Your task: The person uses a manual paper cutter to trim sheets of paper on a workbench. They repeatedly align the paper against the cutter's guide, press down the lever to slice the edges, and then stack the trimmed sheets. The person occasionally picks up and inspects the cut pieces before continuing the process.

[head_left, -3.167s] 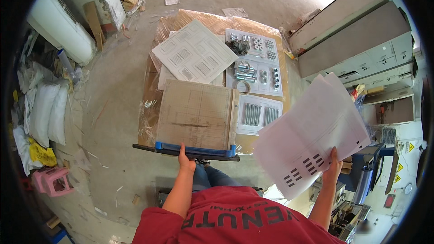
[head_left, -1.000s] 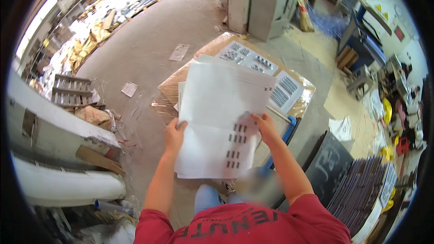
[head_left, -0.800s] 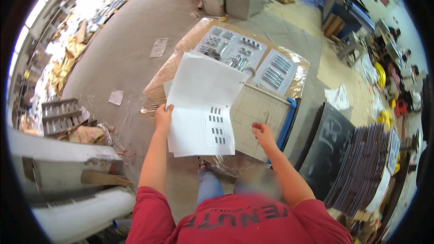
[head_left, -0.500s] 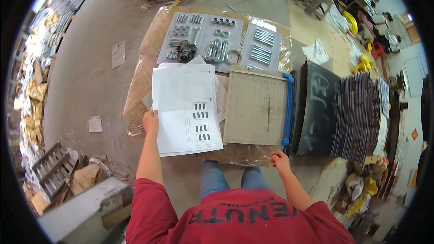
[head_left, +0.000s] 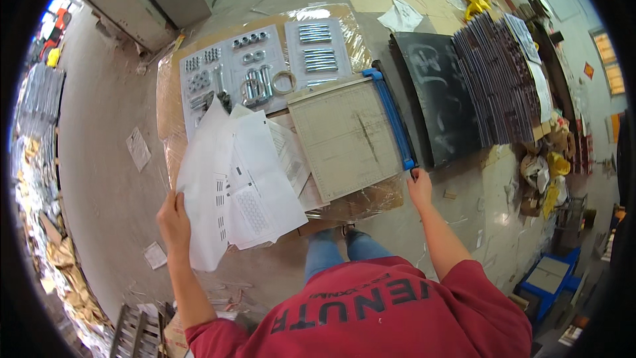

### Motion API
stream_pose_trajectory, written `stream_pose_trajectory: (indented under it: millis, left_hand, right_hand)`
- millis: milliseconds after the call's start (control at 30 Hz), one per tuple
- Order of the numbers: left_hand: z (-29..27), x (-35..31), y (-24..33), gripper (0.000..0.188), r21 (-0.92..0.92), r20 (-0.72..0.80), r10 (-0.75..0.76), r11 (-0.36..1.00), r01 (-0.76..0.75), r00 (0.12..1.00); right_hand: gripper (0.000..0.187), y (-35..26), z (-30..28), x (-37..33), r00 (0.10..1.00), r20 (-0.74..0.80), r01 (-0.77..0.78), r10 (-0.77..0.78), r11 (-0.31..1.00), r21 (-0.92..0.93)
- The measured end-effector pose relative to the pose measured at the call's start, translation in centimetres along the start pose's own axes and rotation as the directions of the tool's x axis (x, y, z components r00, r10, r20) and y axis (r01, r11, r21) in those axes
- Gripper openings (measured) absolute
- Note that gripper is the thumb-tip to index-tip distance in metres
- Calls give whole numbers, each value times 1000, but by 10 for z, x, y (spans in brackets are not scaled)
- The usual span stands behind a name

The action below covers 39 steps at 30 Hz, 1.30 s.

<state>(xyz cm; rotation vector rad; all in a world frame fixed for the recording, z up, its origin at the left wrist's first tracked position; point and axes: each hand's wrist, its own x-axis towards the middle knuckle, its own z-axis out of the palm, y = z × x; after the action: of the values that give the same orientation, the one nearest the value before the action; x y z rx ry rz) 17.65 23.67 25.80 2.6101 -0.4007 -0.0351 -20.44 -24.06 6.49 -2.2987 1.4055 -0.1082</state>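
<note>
While the left hand (head_left: 175, 222) pinches the outer edge of a white printed sheet (head_left: 204, 172) between thumb and fingers, the right hand (head_left: 418, 184) curls at the near end of the black cutter arm (head_left: 378, 66), beside the blue rail (head_left: 391, 116); it shows too small there to tell whether the fingers close around the arm. The sheet bows up to the right of the left grip, and a second printed sheet (head_left: 265, 189) spreads just beyond it, toward the paper trimmer (head_left: 344, 136). That trimmer lies between the two hands, its board nearer the right one. Farther from the left grip, past the sheets' far edges, are hardware packs (head_left: 281, 36) and a tape roll (head_left: 275, 85) (the roll sits near the trimmer's far left corner).

The sheet looks likely to crease, since it is thin and held at one edge only. Its loose near corner hangs past the wrapped load (head_left: 371, 205), so a slack pinch could let it slide to the floor. A tug from the left might also drag the second sheet askew. Should the arm swing, fingers close to its edge could be nipped.
</note>
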Motion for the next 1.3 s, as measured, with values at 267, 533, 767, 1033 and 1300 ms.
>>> stream_pose_trajectory:
  millis: [267,533,767,1033,1300]
  left_hand:
    - [-53,15,151,19,-317,380,232,942,-109,896]
    - [77,97,190,27,39,590,269,932,-360,761]
    - [244,104,183,21,235,556,270,856,-461,786]
    - [293,116,171,16,330,615,384,668,-666,689]
    - [329,74,206,59,237,398,594,670,-704,699]
  right_hand:
    - [82,-25,13,49,933,94,-335,347,934,-123]
    - [81,-21,4,54,943,101,-304,317,944,-124]
    - [75,-22,0,57,949,174,-246,264,962,-116]
    - [65,-19,-14,53,960,204,-166,190,978,-129]
    - [62,-68,-136,64,929,363,88,-76,996,-18]
